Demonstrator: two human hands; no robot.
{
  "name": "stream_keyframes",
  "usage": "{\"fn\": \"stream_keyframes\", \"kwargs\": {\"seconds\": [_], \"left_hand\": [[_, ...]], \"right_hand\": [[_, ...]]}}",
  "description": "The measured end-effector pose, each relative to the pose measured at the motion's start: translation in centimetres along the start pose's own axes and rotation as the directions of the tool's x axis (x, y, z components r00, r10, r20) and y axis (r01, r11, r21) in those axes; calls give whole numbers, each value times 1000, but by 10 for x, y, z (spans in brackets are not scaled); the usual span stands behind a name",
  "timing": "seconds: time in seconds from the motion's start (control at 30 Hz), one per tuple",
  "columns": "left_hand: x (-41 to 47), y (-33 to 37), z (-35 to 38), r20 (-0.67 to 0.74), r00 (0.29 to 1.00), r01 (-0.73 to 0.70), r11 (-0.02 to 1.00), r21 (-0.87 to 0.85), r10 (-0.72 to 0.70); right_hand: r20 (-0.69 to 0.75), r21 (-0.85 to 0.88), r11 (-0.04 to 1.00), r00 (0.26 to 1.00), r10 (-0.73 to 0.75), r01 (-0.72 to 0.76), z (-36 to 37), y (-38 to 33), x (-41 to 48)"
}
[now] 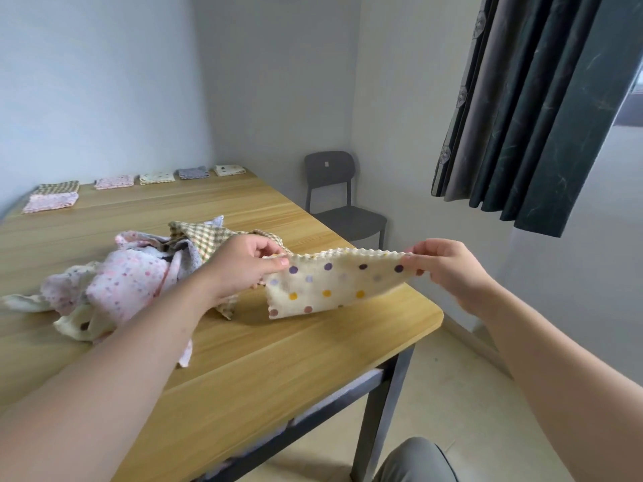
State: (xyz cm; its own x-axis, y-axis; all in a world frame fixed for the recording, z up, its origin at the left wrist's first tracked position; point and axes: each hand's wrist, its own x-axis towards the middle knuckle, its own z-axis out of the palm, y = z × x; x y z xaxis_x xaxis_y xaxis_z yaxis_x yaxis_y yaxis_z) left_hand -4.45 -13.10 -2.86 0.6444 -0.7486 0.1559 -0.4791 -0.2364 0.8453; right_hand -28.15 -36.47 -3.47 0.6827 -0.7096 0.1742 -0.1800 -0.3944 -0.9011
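A cream cloth with coloured polka dots (334,287) hangs stretched between my two hands above the wooden table (278,360). My left hand (240,264) pinches its upper left corner, thumb on top. My right hand (449,269) pinches the upper right corner. The cloth's lower edge touches or nearly touches the tabletop. To the left lies a heap of unfolded cloths (139,273): pink dotted, checked green, grey and cream pieces tangled together.
Several folded cloths (114,182) lie in a row along the table's far edge by the wall. A dark chair (341,203) stands beyond the table's right corner. Dark curtains (522,109) hang at the right. My knee (417,460) shows below.
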Motion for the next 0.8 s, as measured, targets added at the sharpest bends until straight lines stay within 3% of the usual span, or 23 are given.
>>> {"fn": "stream_keyframes", "kwargs": {"seconds": [0.1,0.23,0.37,0.43,0.53,0.63,0.8], "left_hand": [[-5,5,-13,216,969,169,961,-218,-122],[-10,0,-22,371,913,260,942,-213,-168],[-8,-4,-23,329,918,284,946,-158,-220],[-3,0,-25,257,944,246,962,-121,-209],[7,6,-25,-25,999,34,999,37,-33],[2,5,-13,-224,959,-109,956,273,173],[-33,-44,27,-3,987,-149,912,382,162]], "right_hand": [[105,15,999,994,26,-28,-12,-11,-7],[208,51,990,971,122,-135,-17,-15,-9],[318,-93,965,911,261,-244,-14,-17,-4],[302,-177,963,920,251,-204,-9,-17,2],[162,-36,996,983,81,-77,3,-19,10],[22,-21,1000,1000,6,-6,13,-7,15],[81,-412,910,997,-10,42,26,40,6]]}}
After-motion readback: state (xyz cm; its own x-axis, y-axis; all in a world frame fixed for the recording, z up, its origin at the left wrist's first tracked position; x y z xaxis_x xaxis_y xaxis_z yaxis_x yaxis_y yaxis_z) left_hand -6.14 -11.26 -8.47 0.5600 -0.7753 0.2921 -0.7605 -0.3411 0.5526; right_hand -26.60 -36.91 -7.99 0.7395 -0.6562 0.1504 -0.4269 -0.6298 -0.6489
